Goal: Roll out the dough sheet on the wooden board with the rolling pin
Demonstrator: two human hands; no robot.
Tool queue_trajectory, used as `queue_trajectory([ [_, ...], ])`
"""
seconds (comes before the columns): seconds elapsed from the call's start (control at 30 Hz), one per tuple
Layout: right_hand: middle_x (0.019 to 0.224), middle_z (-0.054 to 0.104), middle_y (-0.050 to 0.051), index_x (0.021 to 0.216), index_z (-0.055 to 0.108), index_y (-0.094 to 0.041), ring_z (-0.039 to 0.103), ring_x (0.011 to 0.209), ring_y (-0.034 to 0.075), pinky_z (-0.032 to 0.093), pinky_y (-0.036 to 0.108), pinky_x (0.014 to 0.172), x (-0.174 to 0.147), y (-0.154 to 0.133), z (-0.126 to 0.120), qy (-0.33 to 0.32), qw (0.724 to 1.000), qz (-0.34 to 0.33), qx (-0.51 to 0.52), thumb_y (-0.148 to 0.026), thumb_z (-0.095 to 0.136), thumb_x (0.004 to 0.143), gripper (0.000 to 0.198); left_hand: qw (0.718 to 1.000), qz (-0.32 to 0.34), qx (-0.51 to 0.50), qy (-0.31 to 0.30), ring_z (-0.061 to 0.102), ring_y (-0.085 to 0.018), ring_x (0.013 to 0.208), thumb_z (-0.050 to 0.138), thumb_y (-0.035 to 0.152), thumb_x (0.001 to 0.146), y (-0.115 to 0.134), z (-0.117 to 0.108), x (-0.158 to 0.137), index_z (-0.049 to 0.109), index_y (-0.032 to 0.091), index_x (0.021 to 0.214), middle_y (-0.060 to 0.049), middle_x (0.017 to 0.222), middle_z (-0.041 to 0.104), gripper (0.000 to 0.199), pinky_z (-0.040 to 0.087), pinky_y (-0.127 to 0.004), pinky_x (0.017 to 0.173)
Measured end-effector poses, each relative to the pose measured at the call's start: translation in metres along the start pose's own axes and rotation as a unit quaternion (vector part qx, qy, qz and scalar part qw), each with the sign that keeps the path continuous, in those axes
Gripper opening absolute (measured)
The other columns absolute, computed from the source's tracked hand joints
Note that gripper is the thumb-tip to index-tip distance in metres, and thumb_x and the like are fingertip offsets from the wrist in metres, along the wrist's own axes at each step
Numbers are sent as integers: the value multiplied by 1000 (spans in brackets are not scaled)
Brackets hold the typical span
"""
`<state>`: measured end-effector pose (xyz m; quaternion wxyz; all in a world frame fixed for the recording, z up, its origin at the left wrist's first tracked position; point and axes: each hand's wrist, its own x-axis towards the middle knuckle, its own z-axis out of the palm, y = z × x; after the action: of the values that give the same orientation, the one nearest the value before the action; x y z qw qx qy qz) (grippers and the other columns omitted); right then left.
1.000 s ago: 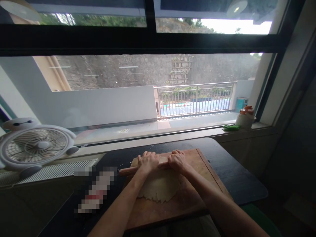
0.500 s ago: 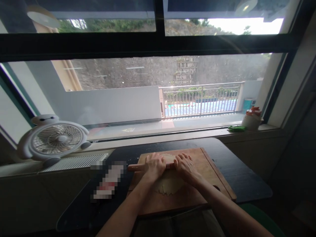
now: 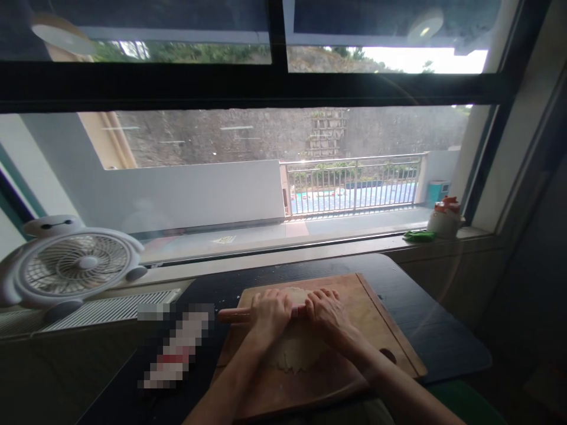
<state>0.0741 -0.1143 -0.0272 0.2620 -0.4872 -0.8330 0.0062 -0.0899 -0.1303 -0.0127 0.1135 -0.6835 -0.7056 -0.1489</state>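
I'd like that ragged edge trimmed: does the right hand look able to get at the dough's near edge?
Probably yes: the near edge of the dough lies uncovered on the board, though the right hand rests on the rolling pin and would first have to leave it.

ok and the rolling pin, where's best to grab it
Probably by the bare left end of the rolling pin, coming from the left. That slim, rounded end juts out beyond the left hand and, in this view, past the edge of the cutting board. The left hand and right hand lie over the middle, and no free right end shows.
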Motion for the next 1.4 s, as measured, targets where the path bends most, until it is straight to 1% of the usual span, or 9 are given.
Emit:
queue_trajectory([
  [0.1, 110, 58, 4, 109, 54, -25, 43, 110, 20, 23, 35, 96, -19, -7, -3, 18, 1000, -10, 14, -34, 29, 91, 32, 999, 25, -24, 33, 51, -23, 103, 31, 33, 86, 1, -3, -25, 63, 23, 98, -6, 108, 63, 35, 28, -38, 92],
  [0.23, 120, 52, 5, 121, 47, -25, 34, 120, 20, 17, 37, 102, -42, -12, -1, 31, 999, -37, 0, -29, 30, 91, 35, 998, 28, -60, 19, 51, -20, 102, 30, 34, 87, 0, -9, -45, 61, 26, 101, -3, 107, 63, 35, 28, -35, 93],
  [0.43, 125, 48, 8, 127, 41, -19, 30, 123, 22, 18, 38, 102, -39, -11, 0, 17, 999, -44, -17, -32, 31, 91, 40, 999, -10, -25, 26, 49, -22, 98, 29, 40, 87, -2, -5, -26, 63, 19, 90, -9, 96, 61, 40, 35, -33, 85],
  [0.63, 101, 58, 8, 97, 58, -19, 47, 97, 21, 30, 38, 88, 13, -4, 1, -6, 1000, -24, -17, -40, 27, 92, 38, 998, -18, 10, -54, 50, -25, 94, 33, 40, 84, -7, 4, 29, 63, 24, 89, -8, 95, 61, 35, 38, -36, 77],
  [0.73, 92, 58, 8, 82, 60, -19, 48, 88, 19, 32, 34, 80, 30, 1, 10, 2, 1000, -6, -27, -38, 26, 92, 40, 998, -48, 21, -45, 52, -26, 91, 31, 40, 84, -8, 7, 41, 63, 21, 84, -9, 92, 61, 37, 38, -38, 75],
  [0.83, 83, 57, 6, 75, 57, -19, 48, 80, 17, 32, 30, 75, 30, 3, 20, 49, 998, -5, -33, -34, 30, 92, 36, 997, -66, 33, -1, 53, -25, 88, 28, 34, 85, -7, 10, 31, 61, 17, 80, -10, 88, 62, 37, 36, -38, 78],
  [1.03, 74, 54, 2, 76, 51, -18, 45, 71, 15, 29, 27, 69, 0, -2, 14, 109, 992, -55, -30, -24, 38, 87, 18, 995, 18, 25, 96, 53, -22, 83, 30, 32, 86, -12, 1, -23, 57, 20, 76, -5, 81, 62, 31, 34, -36, 77],
  [1.2, 69, 54, 1, 69, 50, -19, 45, 68, 14, 28, 27, 68, -19, -6, 5, 129, 986, -101, -37, -22, 38, 85, 21, 995, 45, 10, 89, 52, -20, 79, 28, 33, 88, -30, -12, -54, 53, 21, 72, -4, 78, 60, 32, 34, -33, 75],
  [1.4, 63, 59, 0, 65, 56, -19, 49, 58, 11, 27, 25, 63, 12, -1, 14, 88, 993, -70, -35, -25, 33, 89, 34, 998, -11, 27, 61, 57, -19, 81, 25, 32, 88, -51, -10, -37, 55, 20, 75, -4, 81, 63, 35, 36, -31, 71],
])
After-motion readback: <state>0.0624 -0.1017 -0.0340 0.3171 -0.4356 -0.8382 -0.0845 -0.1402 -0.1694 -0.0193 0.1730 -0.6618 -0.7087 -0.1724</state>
